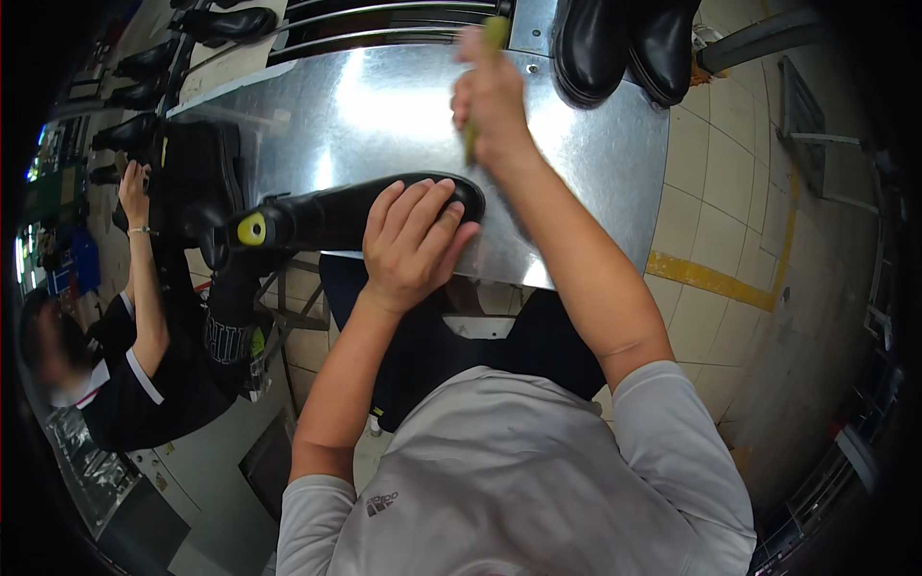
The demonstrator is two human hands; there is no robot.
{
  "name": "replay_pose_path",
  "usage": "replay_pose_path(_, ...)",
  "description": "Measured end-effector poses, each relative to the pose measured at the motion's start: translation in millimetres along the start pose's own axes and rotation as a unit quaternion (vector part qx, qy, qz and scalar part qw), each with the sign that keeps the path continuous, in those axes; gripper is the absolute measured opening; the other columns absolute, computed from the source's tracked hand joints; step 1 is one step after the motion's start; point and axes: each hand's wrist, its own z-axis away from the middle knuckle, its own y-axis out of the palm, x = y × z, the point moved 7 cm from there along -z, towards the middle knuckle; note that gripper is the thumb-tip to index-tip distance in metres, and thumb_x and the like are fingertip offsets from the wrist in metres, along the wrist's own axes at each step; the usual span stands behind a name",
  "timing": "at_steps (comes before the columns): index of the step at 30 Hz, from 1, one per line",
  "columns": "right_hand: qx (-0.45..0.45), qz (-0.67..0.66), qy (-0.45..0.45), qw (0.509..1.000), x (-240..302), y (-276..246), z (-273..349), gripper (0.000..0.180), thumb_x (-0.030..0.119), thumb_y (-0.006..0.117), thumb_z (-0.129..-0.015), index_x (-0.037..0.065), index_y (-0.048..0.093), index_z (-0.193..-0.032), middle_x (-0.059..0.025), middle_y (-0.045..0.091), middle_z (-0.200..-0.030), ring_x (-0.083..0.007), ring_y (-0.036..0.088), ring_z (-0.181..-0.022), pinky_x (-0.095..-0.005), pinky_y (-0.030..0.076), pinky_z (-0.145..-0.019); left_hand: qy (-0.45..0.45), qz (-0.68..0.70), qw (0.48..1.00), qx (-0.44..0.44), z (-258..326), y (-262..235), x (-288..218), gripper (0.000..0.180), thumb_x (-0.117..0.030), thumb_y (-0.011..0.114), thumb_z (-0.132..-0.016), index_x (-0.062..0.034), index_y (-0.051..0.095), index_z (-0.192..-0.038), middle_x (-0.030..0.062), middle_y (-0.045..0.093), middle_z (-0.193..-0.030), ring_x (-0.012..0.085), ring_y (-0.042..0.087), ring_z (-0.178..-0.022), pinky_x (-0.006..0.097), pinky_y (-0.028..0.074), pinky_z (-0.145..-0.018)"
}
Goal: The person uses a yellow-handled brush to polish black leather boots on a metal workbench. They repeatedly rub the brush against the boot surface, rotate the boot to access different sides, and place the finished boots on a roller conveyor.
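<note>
A long black shoe or boot lies across the near edge of the metal table, its rounded end to the right. At its left end shows a yellow-green piece with a round hole. My left hand grips the shoe near the rounded end, fingers over the top and thumb along the near side. Raised above the table beyond it, my right hand is closed around a yellow-green stick-like tool. Motion blurs the tool, so its kind cannot be made out.
A pair of black boots stands at the table's far right corner. Metal rails run behind the shiny tabletop. More black footwear lines a rack on the left. A co-worker is at the left, one arm raised.
</note>
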Motion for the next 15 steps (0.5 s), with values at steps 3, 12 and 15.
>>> replay_pose_path(3,-0.029,-0.067,-0.102,0.992,29,-45,14,0.042,0.045,0.063,-0.102,0.005,0.051,-0.112,-0.0067,0.060,-0.069,-0.0157,0.061,-0.057,-0.0288,0.052,-0.050,-0.057,0.125,0.988,-0.074,18,-42,3,0.019,-0.008,0.080,-0.084,-0.0049,0.072,-0.101,0.0137,0.071,-0.116,0.0322,0.067,-0.109,0.044,0.049,-0.102)
replay_pose_path(12,-0.010,-0.152,-0.134,0.979,50,-66,64,0.023,0.018,0.075,-0.093,0.007,0.057,-0.104,-0.0060,0.056,-0.067,-0.0185,0.058,-0.054,-0.0351,0.055,-0.056,-0.305,0.451,0.820,-0.175,94,-95,143,0.077,-0.003,0.077,-0.086,-0.0002,0.039,-0.153,0.0143,0.049,-0.148,0.0254,0.047,-0.138,0.041,0.032,-0.119)
replay_pose_path(15,-0.012,-0.184,-0.123,0.975,46,-51,74,0.019,0.020,0.074,-0.095,0.009,0.060,-0.098,-0.0050,0.054,-0.065,-0.0179,0.056,-0.052,-0.0374,0.051,-0.053,-0.389,0.413,0.816,-0.115,99,-76,150,0.076,0.002,0.081,-0.080,0.0000,0.047,-0.148,0.0125,0.057,-0.141,0.0217,0.056,-0.129,0.037,0.043,-0.111)
